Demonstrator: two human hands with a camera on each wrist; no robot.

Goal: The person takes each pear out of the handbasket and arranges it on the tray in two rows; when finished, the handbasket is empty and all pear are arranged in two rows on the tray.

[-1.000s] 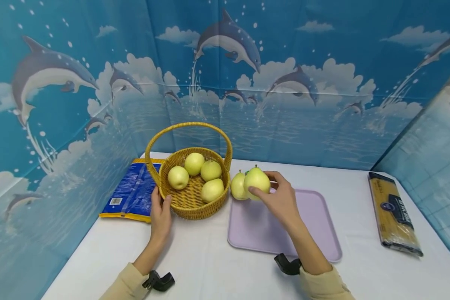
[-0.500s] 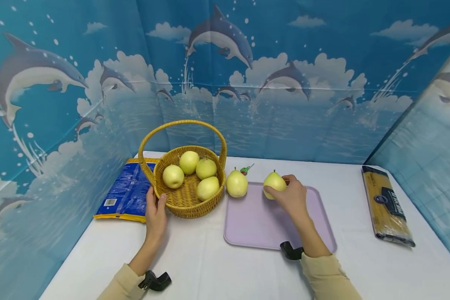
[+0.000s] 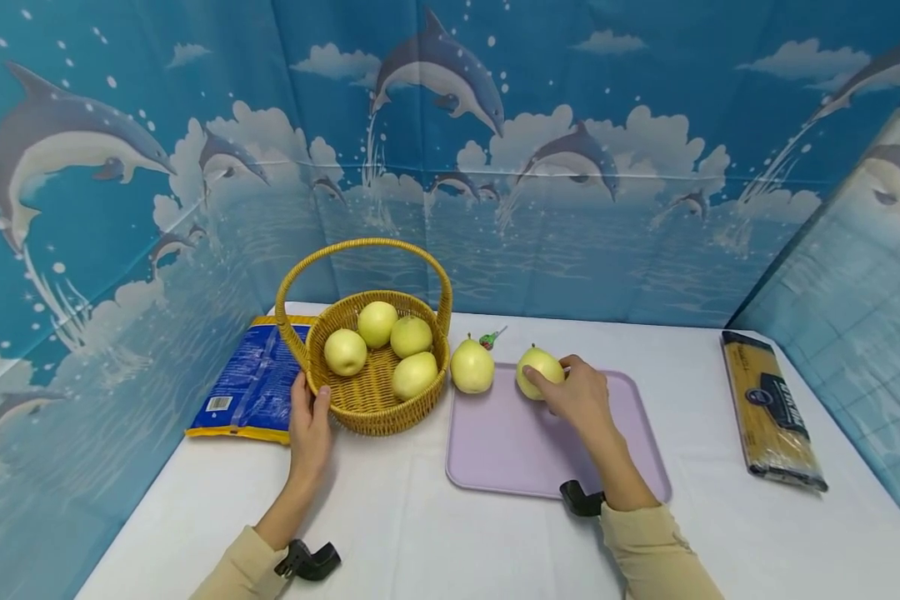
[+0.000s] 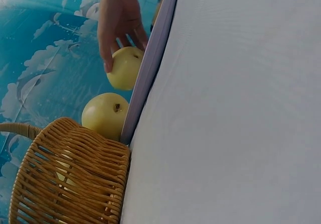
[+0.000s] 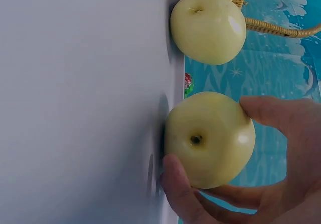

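Observation:
My right hand (image 3: 581,396) holds a yellow-green pear (image 3: 537,372) over the back of the lilac tray (image 3: 495,454), thumb on one side and fingers on the other. In the right wrist view, this pear (image 5: 210,133) sits low against the tray surface; whether it touches is hard to tell. A second pear (image 3: 472,367) stands at the tray's back left corner. Beside it is a wicker basket (image 3: 378,423) with several pears (image 3: 415,375) inside. My left hand (image 3: 311,437) rests against the basket's left side, fingers fairly straight; the left wrist view does not show it.
A blue and yellow packet (image 3: 258,383) lies left of the basket. On the right lies a pack of dry pasta (image 3: 772,408). A small green and red item (image 3: 490,340) lies behind the tray. A dolphin-print curtain (image 3: 570,250) hangs behind the white table (image 3: 412,533).
My right hand has carried the pear rightward and down from beside the second pear, then slightly back left over the tray. The left hand stays at the basket.

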